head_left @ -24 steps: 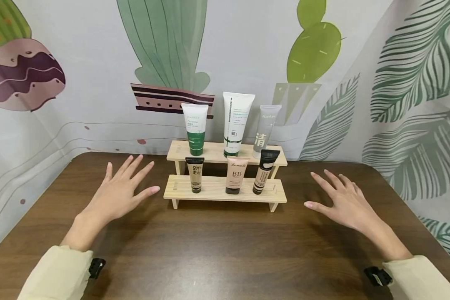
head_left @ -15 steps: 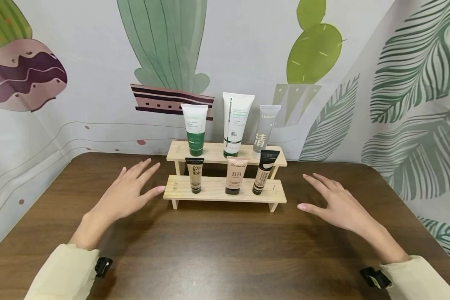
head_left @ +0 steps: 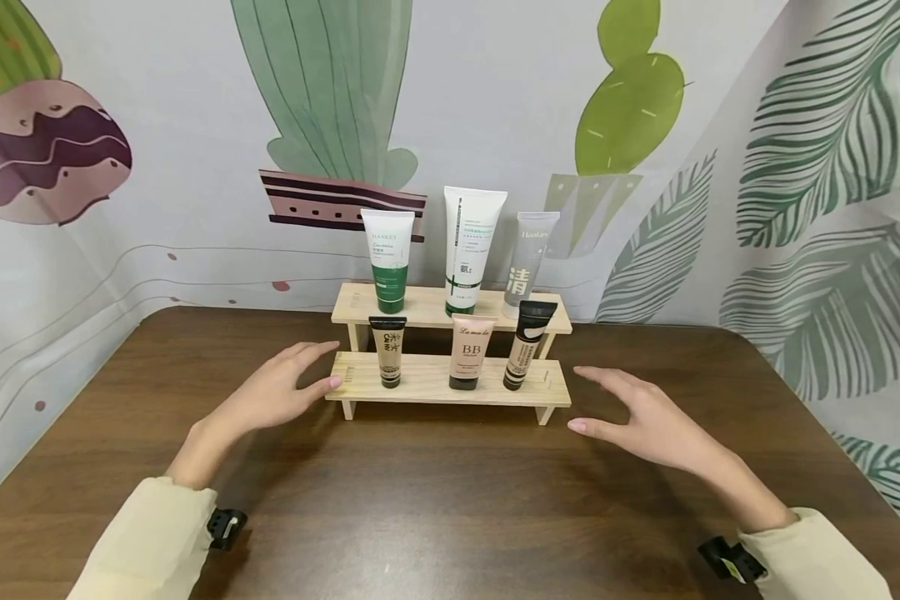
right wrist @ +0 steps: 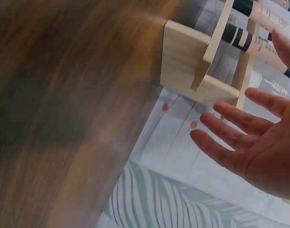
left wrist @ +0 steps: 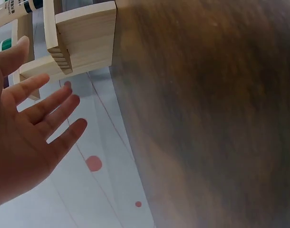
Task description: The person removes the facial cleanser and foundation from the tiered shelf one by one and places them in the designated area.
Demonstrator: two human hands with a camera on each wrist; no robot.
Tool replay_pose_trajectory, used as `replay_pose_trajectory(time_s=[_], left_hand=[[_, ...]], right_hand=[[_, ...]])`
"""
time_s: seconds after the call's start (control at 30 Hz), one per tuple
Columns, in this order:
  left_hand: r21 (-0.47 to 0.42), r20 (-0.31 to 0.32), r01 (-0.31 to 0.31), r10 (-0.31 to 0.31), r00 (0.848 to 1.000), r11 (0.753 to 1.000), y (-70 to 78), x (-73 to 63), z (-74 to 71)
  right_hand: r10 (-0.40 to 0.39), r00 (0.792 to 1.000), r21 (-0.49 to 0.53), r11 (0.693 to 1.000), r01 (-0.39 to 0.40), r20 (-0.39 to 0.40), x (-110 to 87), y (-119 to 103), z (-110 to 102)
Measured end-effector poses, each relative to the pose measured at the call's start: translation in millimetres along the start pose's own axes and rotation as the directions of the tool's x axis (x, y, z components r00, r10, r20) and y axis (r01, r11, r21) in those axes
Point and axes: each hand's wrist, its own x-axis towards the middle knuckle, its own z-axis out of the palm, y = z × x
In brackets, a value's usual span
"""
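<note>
A two-tier wooden stand occupies the middle of the table. Its lower step bears a small beige tube with a black cap, a pink BB cream tube and a tilted black-and-beige tube. Behind them, the upper step carries a white-and-green tube, a tall white tube and a grey tube. My left hand is at the stand's left end, fingers extended and thumb apart. At the right end, my right hand has its fingers stretched toward the stand. Both palms hold nothing.
The brown wooden table extends in front of the stand. Close behind it hangs a white cloth backdrop printed with cacti and leaves. Black wrist devices sit at both cuffs.
Both hands have moved inward, the left to the right and the right to the left, each closer to its end of the stand. The stand and tubes have stayed put.
</note>
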Motion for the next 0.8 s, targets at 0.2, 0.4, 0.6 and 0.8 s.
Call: replay_pose_trajectory(time_s=[0.2,0.4,0.6,0.8], left_hand=[[-0.065,0.016,0.003,-0.002,1.0,0.998,-5.5,1.6,3.7],[-0.109,0.029,0.003,0.0,1.0,0.994,-8.2,1.5,6.2],[-0.14,0.031,0.0,0.004,0.999,0.99,-8.6,1.1,6.8],[-0.154,0.02,-0.001,0.004,1.0,0.988,-10.4,2.0,8.1]], right_hand=[[-0.026,1.0,0.05,0.998,0.026,0.004,3.8,-8,7],[-0.065,0.998,0.113,0.992,0.061,0.026,9.0,-18,14],[-0.101,0.993,0.246,0.966,0.084,0.055,16.4,-31,20],[-0.149,0.988,0.341,0.932,0.125,0.045,26.4,-47,28]])
